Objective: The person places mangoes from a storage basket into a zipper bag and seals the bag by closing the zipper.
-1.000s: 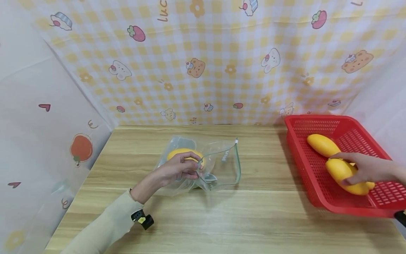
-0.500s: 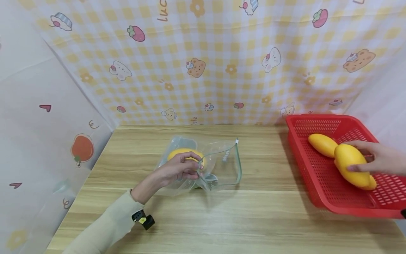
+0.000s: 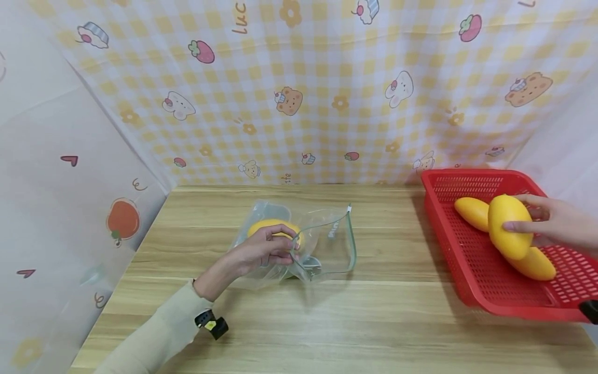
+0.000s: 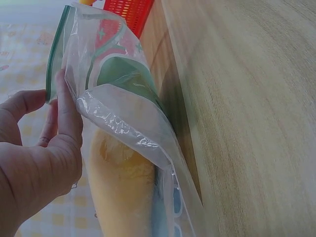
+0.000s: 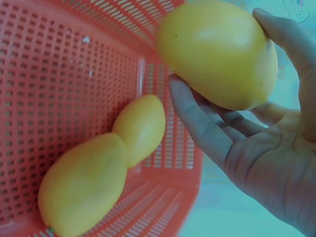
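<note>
Yellow mango (image 3: 508,212) at frame right is gripped by the right hand (image 3: 556,223); near centre, the left hand (image 3: 261,248) pinches a bag (image 3: 329,244).

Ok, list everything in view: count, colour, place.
Table: 1, light wood, foreground
Cloth: 1, yellow-white checked, behind table
Sheets: 2, white, either side
Basket: 1, red, on table, right
Bag: 1, clear, green-edged, on table, centre-left
Mangoes: 4 visible, yellow, two in basket, one in bag, one held above basket
Wrist cameras: 2, black, one per wrist
Sleeve: 1, cream, on the left
Left hand: 1, bare, pinching bag's mouth
Right hand: 1, bare, holding one mango
</note>
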`<state>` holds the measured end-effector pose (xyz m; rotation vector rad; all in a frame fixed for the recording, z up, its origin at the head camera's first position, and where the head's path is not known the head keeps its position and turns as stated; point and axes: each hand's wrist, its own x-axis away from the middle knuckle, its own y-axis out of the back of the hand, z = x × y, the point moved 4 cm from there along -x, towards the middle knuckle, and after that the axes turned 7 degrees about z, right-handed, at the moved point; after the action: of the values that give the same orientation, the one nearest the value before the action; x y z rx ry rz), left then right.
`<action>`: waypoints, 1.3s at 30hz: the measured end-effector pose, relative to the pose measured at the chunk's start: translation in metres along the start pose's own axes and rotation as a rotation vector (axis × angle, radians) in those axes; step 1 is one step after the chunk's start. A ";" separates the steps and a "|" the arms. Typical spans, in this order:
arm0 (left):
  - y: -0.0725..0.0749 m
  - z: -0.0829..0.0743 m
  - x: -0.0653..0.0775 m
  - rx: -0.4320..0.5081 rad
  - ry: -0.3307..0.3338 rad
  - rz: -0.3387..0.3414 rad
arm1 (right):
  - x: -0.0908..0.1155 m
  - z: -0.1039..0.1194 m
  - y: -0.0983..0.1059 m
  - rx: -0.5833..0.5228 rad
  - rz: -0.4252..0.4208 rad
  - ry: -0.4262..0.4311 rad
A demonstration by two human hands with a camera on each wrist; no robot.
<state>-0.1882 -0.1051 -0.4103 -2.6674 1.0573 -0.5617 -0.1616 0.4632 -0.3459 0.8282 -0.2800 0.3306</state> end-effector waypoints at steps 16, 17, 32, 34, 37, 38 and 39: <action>-0.001 -0.005 0.001 0.009 -0.013 0.013 | -0.009 0.036 -0.004 -0.125 0.055 0.016; -0.001 -0.005 0.001 0.011 -0.014 0.014 | -0.010 0.039 -0.005 -0.140 0.064 0.022; -0.002 -0.006 0.002 0.005 -0.011 0.017 | -0.021 0.075 -0.027 -0.249 0.141 0.101; -0.002 -0.006 0.002 0.000 -0.011 0.017 | -0.021 0.079 -0.029 -0.248 0.146 0.108; -0.002 -0.006 0.002 -0.003 -0.012 0.015 | -0.023 0.084 -0.033 -0.257 0.162 0.115; -0.002 -0.006 0.002 -0.002 -0.013 0.015 | -0.024 0.085 -0.034 -0.252 0.167 0.119; -0.002 -0.006 0.002 -0.002 -0.015 0.016 | -0.025 0.087 -0.035 -0.255 0.171 0.121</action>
<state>-0.1880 -0.1052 -0.4034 -2.6577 1.0750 -0.5374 -0.1802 0.3711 -0.3228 0.5320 -0.2742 0.4927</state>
